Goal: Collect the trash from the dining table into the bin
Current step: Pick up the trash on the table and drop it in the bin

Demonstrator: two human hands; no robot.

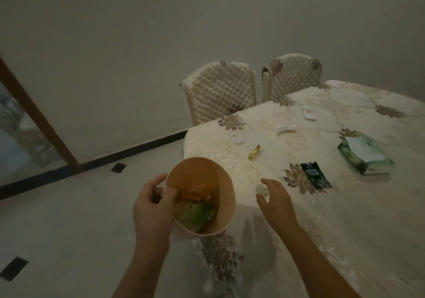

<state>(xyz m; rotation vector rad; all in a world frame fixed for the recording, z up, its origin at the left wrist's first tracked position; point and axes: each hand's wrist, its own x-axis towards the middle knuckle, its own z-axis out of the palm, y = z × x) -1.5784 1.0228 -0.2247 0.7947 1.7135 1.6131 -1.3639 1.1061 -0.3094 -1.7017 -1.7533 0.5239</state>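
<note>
At lower centre, the left hand (153,202) grips the bin (226,196) by its rim (green and orange wrappers (197,208) inside). The right hand (274,197) curls around a white wad (262,190).

Two hands are seen: the left hand (153,202) and the right hand (274,197). One bin (220,187) is counted, with at least two pieces of trash inside: one orange wrapper (192,194) and one green wrapper (199,212). One table (345,217) is shown, with two chairs (220,89) (295,76) behind it. On the cloth are counted one gold wrapper (254,152), one white cap (238,140), two crumpled white papers (284,127) (309,112), one white wad (262,189), one dark packet (315,174) and one tissue pack (364,156).
</note>
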